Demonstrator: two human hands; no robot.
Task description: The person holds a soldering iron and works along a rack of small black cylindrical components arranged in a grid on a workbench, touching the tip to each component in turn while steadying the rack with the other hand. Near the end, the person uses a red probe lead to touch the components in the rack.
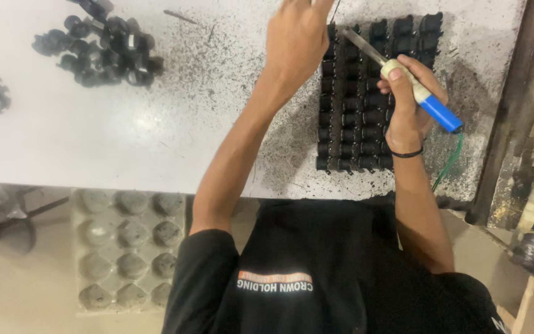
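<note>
A soldering iron point(403, 77) is gripped in the right hand point(410, 105) over the block of black parts point(356, 117) near the worktop's point(156, 136) right edge; steadiness is best kept. A thin wire is apparently pinched by the left hand point(295, 40).

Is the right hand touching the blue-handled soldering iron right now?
Touching. The head view shows the right hand wrapped around the soldering iron, thumb pressed on its cream collar, above the rows of black parts.
</note>
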